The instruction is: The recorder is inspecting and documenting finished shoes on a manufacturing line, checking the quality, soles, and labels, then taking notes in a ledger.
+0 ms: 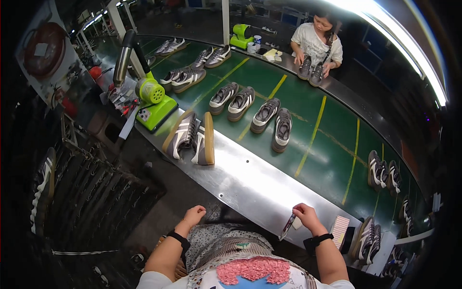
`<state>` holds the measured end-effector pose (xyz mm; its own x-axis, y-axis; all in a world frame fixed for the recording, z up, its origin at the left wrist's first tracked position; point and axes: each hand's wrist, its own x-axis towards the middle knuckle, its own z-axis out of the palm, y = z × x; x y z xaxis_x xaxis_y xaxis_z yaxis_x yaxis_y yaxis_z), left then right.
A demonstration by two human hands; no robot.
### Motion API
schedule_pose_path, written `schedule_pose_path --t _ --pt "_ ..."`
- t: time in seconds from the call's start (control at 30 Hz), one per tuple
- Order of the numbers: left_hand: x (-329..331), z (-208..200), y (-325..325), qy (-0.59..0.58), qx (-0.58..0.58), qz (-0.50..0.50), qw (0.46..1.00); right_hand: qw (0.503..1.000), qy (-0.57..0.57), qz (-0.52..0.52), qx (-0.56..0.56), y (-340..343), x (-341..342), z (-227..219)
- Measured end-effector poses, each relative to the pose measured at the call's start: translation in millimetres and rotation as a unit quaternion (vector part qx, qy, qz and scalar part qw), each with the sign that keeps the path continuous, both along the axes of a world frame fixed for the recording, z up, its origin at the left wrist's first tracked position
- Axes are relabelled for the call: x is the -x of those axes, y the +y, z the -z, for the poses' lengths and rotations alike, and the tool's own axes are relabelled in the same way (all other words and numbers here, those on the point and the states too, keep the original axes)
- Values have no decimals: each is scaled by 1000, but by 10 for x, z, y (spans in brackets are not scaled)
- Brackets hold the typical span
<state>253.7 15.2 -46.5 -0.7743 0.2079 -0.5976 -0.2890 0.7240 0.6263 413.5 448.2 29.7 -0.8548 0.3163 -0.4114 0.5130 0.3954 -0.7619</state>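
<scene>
A right hand (305, 215) pinches a slim item (288, 227) at the steel ledge (248, 180) while the left hand (196, 214) curls, fingers together, near its edge, as gray sneakers (262, 118) line a green belt (301, 130)

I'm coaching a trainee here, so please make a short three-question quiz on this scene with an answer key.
1. True or false: the camera wearer's right hand is holding a shoe.
2. What colour are the stripes crossing the green belt?
A) Red
B) Yellow
C) Blue
3. Fill in the blank: on the far side, a worker is handling a pair of ____.

Key:
1. False; it holds a slim item.
2. B
3. shoes
</scene>
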Motion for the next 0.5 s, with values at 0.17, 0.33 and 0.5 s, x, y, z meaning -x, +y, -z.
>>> schedule_pose_path --t 0.17,0.33,0.5 --pt "250 -221 336 31 15 44 998 975 90 -159 -128 141 1311 16" --pt "283 -1 665 27 -15 44 999 915 156 -143 -343 277 2424 357" --pt "505 -210 983 39 -60 140 988 885 -18 -263 -384 510 3194 883"
